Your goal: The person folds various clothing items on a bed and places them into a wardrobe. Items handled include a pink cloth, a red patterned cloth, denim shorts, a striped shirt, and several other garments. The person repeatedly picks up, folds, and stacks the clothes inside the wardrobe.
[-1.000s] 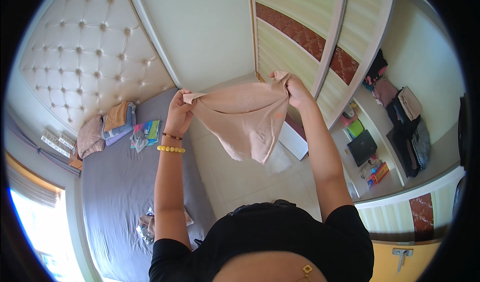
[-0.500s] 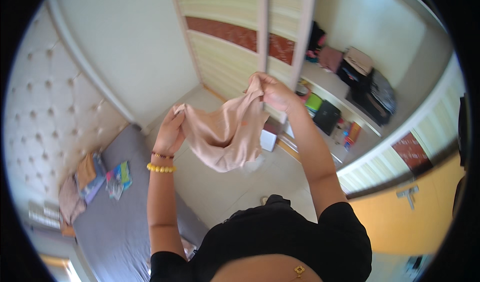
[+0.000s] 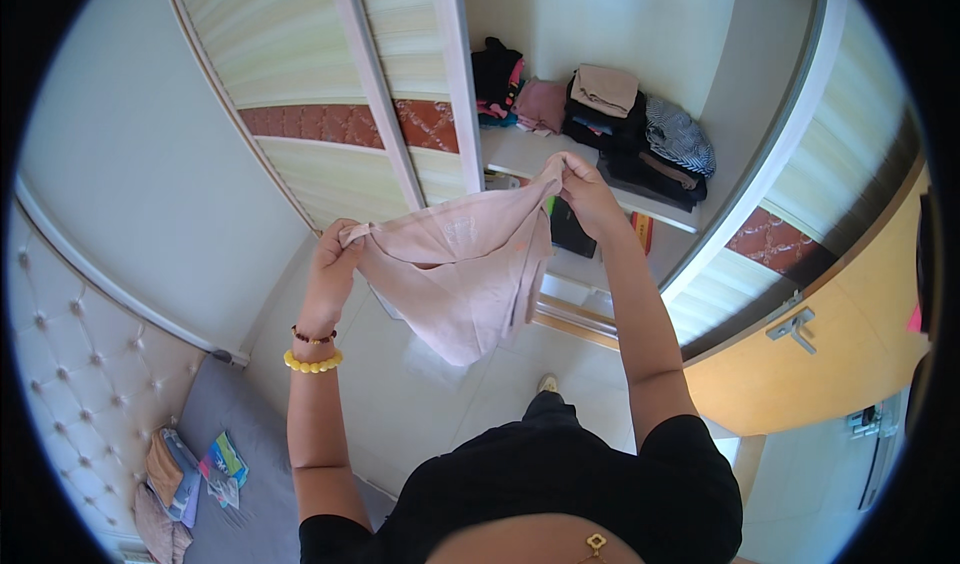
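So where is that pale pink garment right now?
In the head view the pale pink garment hangs mid-frame, stretched between the left hand and right hand, in front of the open wardrobe shelf.

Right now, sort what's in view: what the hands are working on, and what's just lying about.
In hand:
pink garment, stretched between left hand and right hand

Lying about:
folded clothes on the wardrobe shelf
small items on the grey bed
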The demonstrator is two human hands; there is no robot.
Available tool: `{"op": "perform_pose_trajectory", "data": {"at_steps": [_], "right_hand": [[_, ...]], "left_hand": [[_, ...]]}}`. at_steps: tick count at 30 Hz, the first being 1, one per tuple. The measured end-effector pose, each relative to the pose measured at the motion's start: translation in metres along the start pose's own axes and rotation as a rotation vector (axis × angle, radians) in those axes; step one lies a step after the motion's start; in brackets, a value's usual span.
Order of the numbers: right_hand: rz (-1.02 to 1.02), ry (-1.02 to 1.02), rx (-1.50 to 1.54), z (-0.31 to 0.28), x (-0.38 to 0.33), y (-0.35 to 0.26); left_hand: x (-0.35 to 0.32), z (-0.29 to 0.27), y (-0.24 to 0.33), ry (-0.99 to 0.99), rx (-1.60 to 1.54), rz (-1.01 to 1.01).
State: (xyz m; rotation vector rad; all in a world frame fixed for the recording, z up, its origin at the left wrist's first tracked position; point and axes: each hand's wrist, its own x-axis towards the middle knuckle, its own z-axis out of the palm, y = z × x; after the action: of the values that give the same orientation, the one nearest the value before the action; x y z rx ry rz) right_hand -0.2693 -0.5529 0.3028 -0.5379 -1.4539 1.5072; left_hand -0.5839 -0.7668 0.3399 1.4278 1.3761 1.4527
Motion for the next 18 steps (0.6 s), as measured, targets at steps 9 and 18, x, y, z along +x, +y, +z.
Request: {"op": "perform_pose_trajectory", "data": {"at_steps": [9,18], "right_hand": [[0.074,-0.225,0.186,-0.104,0.061,-0.042],[-0.354,0.408,-0.790,-0.193,0.099,-0.023]], "left_hand": [[0.117,0.104,0.006,0.017,-0.308,0.036],[0.199,0.122,-0.044,0.110,0.276,0.111]]}}
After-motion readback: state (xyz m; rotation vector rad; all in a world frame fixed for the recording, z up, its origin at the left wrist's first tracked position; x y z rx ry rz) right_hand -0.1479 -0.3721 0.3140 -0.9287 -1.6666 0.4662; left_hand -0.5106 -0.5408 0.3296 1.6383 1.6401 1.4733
